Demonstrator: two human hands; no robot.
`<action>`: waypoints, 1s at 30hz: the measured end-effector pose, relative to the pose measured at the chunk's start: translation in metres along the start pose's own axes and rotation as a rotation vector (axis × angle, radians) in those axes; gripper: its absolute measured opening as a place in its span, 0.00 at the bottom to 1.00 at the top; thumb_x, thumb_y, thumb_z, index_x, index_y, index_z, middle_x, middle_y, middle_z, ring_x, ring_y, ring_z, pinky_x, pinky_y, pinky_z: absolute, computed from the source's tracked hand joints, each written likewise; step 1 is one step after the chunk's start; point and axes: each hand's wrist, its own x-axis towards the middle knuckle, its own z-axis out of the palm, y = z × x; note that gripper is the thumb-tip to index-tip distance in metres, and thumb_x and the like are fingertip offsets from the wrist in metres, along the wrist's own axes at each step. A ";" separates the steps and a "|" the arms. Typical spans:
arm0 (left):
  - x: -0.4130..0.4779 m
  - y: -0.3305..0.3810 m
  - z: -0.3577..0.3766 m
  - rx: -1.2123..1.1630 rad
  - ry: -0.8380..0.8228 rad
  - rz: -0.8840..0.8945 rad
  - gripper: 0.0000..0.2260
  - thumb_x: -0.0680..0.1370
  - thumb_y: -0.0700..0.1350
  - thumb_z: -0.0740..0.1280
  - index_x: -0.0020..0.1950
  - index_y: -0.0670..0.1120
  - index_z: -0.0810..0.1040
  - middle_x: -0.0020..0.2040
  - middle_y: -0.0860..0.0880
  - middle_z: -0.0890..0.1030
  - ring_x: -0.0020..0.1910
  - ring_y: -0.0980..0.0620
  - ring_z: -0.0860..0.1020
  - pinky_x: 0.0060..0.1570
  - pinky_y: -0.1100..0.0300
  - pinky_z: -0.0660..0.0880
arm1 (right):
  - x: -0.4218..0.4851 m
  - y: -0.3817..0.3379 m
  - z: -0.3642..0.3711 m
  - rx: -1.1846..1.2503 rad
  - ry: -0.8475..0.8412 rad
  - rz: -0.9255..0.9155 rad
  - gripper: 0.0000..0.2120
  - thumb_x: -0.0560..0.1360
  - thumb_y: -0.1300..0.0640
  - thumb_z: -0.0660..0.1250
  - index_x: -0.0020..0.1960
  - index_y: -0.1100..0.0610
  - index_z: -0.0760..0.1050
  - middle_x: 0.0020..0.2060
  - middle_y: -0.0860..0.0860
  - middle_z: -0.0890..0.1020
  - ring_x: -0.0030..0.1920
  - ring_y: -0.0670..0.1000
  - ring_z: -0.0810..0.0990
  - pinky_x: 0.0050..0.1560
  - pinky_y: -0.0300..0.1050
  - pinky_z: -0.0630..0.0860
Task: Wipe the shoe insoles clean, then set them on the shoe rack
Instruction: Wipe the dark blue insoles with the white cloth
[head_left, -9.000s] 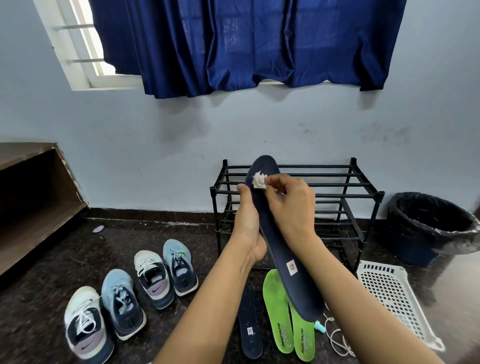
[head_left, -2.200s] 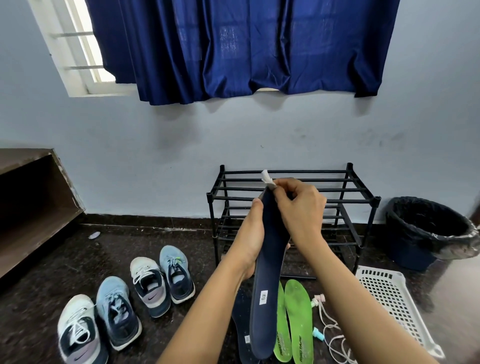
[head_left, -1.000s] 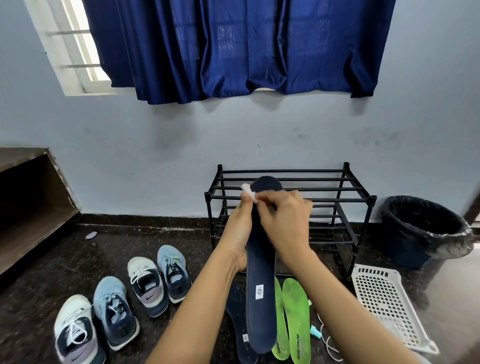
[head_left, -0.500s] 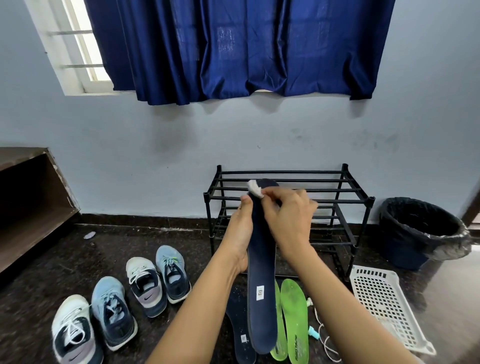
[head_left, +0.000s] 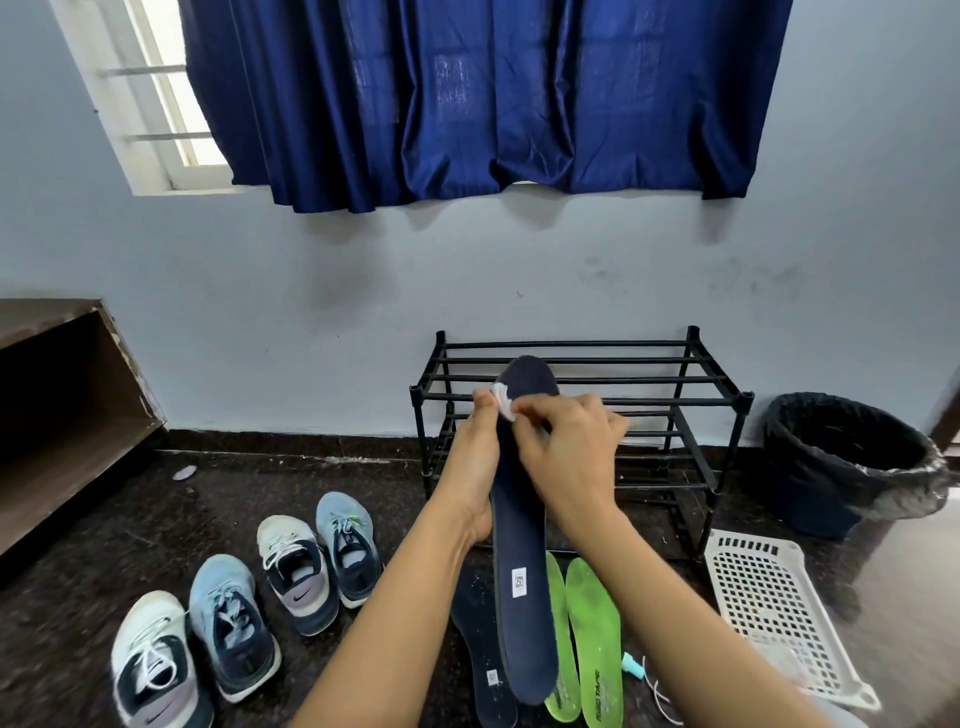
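Our left hand (head_left: 470, 467) curls round the dark blue insole (head_left: 522, 597) and holds it up. Our right hand (head_left: 566, 457) pinches a small white wipe (head_left: 503, 402) against its top end. The shoe rack (head_left: 675, 379) stands behind both hands. The green insoles (head_left: 595, 639) lie on the floor below them.

Room in a home: shoe rack (head_left: 675, 401) against the wall (head_left: 311, 291), curtain (head_left: 483, 98) above it, sneakers (head_left: 291, 571) left, bin (head_left: 841, 467) right.
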 end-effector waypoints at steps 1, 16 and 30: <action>0.000 0.002 -0.001 -0.018 0.007 -0.007 0.27 0.81 0.63 0.52 0.55 0.45 0.81 0.39 0.43 0.85 0.36 0.49 0.84 0.32 0.59 0.78 | -0.004 -0.002 0.002 -0.025 0.009 -0.033 0.06 0.70 0.53 0.67 0.44 0.47 0.82 0.36 0.46 0.83 0.43 0.54 0.74 0.45 0.49 0.57; 0.002 0.002 0.000 -0.024 0.032 0.036 0.26 0.80 0.64 0.53 0.56 0.46 0.81 0.44 0.44 0.85 0.39 0.48 0.83 0.37 0.58 0.78 | 0.005 0.000 0.001 -0.131 -0.036 -0.006 0.06 0.73 0.53 0.66 0.47 0.46 0.82 0.38 0.46 0.83 0.47 0.53 0.73 0.46 0.49 0.55; 0.002 -0.003 0.000 -0.012 0.044 0.035 0.26 0.81 0.63 0.53 0.55 0.44 0.81 0.39 0.42 0.84 0.34 0.47 0.81 0.35 0.57 0.77 | 0.008 0.010 -0.008 -0.166 -0.107 0.065 0.08 0.74 0.52 0.64 0.49 0.46 0.81 0.40 0.46 0.83 0.50 0.52 0.71 0.48 0.49 0.56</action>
